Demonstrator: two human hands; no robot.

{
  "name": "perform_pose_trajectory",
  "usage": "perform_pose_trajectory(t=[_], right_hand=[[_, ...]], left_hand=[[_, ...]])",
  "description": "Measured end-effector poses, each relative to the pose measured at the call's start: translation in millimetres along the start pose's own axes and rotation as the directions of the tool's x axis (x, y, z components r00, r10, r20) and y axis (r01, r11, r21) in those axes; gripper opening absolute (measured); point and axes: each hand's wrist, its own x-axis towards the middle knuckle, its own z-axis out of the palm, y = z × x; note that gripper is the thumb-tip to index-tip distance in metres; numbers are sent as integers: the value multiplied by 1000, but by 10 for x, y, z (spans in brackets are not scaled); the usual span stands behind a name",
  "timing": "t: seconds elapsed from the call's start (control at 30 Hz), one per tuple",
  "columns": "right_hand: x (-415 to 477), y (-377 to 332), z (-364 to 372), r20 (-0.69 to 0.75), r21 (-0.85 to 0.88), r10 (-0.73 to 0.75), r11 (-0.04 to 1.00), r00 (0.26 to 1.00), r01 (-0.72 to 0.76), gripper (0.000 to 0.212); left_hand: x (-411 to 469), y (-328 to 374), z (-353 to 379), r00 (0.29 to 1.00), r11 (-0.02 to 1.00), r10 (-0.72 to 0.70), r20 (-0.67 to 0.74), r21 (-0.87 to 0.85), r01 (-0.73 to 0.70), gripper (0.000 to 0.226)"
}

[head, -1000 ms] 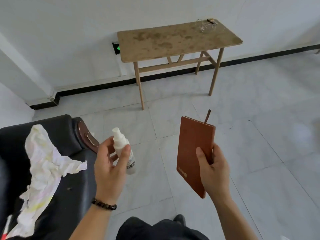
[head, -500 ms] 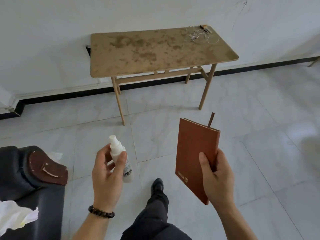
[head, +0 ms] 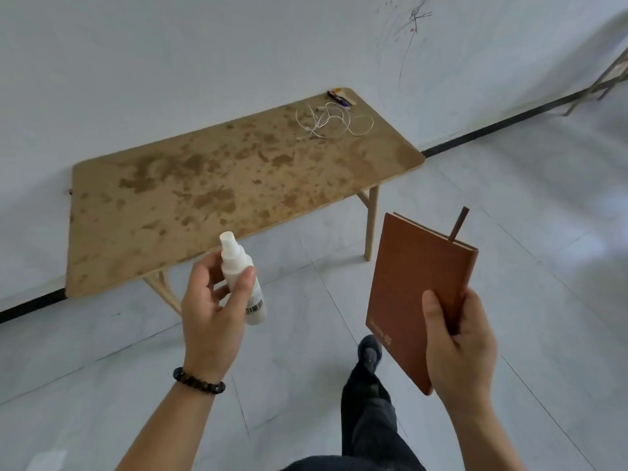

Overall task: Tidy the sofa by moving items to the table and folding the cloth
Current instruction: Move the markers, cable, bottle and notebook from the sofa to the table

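Table [head: 204,185] nearer; left hand [head: 212,314] grips plastic bottle [head: 239,277], right hand [head: 458,338] leathery notebook [head: 414,294].

The bench [head: 210,185] is bare across its left end, its middle and the whole near edge, so a hand can come down there freely. Only the far right corner is taken: a tangle of white cord [head: 331,120] lies there, with a small dark object [head: 339,95] just behind it at the far edge. The floor [head: 509,232] between the person and the near edge lies open.
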Motion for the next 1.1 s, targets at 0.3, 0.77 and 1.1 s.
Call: perform_pose_trajectory(t=[0.3, 0.77, 1.1], right_hand=[[2572, -94, 975, 178, 60, -39, 998, 983, 28, 9], [4874, -429, 2808, 383, 14, -74, 997, 921, 75, 17], [6286, -905, 4557, 497, -41, -4, 999, 868, 29, 6]], left_hand=[[1663, 178, 1334, 991, 996, -29, -133, 77, 39, 42], [3856, -319, 2285, 955, 982, -171, -242, 41, 186, 38], [6145, -993, 2669, 908, 928, -330, -256, 89, 362, 31]])
